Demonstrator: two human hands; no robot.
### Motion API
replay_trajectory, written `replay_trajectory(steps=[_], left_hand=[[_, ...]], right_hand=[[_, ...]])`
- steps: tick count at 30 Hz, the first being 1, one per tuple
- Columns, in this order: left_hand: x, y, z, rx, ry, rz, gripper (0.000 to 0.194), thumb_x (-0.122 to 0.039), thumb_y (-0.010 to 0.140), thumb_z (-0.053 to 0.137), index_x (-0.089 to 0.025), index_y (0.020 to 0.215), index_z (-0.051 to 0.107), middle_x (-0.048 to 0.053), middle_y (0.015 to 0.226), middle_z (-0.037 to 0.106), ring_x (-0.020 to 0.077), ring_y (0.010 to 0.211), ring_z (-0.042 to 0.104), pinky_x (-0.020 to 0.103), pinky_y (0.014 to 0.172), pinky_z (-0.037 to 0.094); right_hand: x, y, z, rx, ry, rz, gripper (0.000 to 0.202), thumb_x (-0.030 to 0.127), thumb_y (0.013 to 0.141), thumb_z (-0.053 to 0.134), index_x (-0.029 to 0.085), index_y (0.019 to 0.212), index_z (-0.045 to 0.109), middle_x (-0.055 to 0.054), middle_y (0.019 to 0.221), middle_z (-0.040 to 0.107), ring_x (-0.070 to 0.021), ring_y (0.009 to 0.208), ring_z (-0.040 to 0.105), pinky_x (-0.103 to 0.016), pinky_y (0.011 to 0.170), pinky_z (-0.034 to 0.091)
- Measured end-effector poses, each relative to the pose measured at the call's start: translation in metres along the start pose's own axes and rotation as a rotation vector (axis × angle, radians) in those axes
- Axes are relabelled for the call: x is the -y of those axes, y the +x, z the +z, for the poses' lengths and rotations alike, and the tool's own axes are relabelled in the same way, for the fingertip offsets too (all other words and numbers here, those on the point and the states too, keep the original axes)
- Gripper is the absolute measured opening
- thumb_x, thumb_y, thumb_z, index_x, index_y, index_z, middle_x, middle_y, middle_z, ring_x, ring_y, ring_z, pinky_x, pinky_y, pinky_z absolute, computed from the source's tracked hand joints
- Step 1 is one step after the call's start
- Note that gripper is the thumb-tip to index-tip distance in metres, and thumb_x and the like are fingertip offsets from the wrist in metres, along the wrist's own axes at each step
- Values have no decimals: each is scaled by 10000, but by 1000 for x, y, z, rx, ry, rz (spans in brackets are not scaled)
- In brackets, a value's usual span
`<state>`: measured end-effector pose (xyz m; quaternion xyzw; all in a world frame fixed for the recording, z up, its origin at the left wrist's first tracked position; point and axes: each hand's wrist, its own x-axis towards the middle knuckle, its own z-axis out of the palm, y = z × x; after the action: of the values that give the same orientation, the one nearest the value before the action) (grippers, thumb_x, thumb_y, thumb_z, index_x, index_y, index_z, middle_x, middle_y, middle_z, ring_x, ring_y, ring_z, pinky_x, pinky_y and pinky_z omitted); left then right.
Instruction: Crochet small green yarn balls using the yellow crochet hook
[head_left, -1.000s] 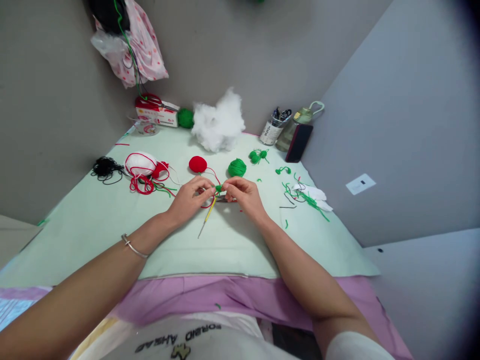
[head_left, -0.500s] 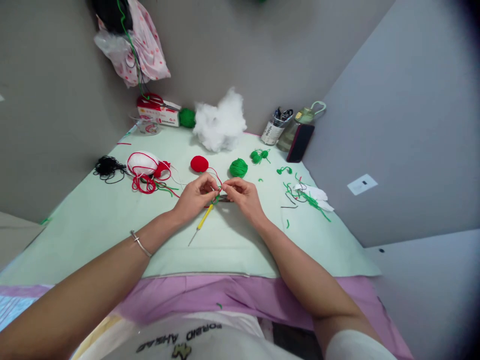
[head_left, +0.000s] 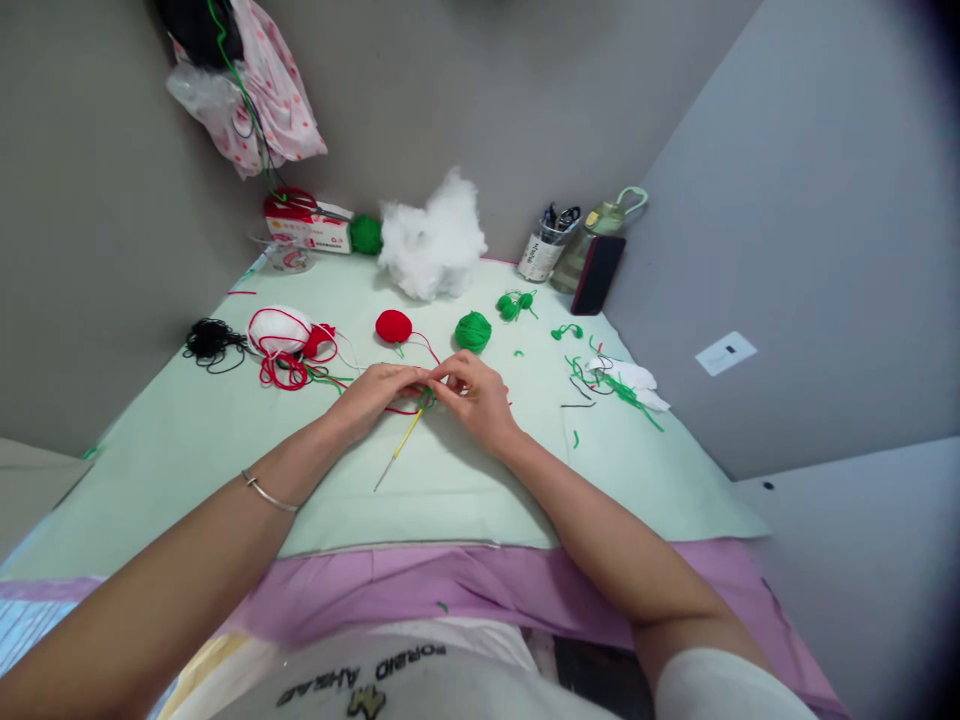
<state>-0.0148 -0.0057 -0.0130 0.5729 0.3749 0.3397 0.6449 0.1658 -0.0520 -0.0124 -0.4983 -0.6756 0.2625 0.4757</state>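
My left hand [head_left: 375, 392] and my right hand [head_left: 477, 398] meet over the middle of the table, fingertips together. Both are closed in a pinch; what sits between the fingers is too small to make out. A bit of green yarn [head_left: 427, 397] shows just under them. Below it a yellow-handled crochet hook [head_left: 407, 434] slants down to the left, its metal end toward me. Red yarn runs from beside the red ball [head_left: 394, 326] to my fingers. The green yarn ball [head_left: 472, 331] is just behind my right hand.
White stuffing [head_left: 433, 240], a box [head_left: 322, 228] with scissors and a pen cup [head_left: 541, 252] stand at the back, beside a bottle and phone [head_left: 598, 275]. Tangled yarn [head_left: 283, 340] lies left; green scraps [head_left: 626, 388] lie right.
My hands have come closer together, and my left fingers now lie flatter, partly behind the right ones. The scissors that showed under my right hand are now hidden. The view has shifted slightly.
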Motion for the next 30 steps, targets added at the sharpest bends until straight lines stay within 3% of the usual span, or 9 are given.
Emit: replay_trajectory(steps=[6,11,17,24,30], left_hand=[[-4,-1,-2,-1,-95,-66,456,-550,659,914,-137,816,802,107,863,812,249,895,750,404,935,569],[-1,3,-3,-29,-100,-70,508,-549,576,952,-139,794,748,83,820,783,228,837,741,384,859,585],[3,2,2,-66,6,-16,401,-487,674,874,-180,794,645,8,730,719,166,681,688,282,656,533],[10,1,6,-49,199,151,235,-407,788,718,-209,819,595,-22,691,661,160,650,636,279,636,499],[15,0,4,-52,443,304,136,-350,885,653,-214,885,654,-12,752,655,171,685,599,301,670,475]], right_hand=[[-2,-3,1,94,-313,-297,205,250,1008,533,238,981,736,-93,1021,676,-204,899,599,-334,755,471],[-5,-2,1,81,-406,-348,244,234,1035,496,211,948,723,-116,1034,683,-217,938,606,-340,775,481],[-10,1,2,81,-382,-299,191,209,1011,550,213,910,712,-113,1081,691,-216,984,621,-329,807,490],[-7,1,2,91,-304,-127,119,148,918,592,199,870,689,-52,948,675,-154,776,588,-281,716,440],[-5,5,-1,71,-156,86,75,188,847,623,189,781,659,-1,778,649,-138,701,563,-280,698,416]])
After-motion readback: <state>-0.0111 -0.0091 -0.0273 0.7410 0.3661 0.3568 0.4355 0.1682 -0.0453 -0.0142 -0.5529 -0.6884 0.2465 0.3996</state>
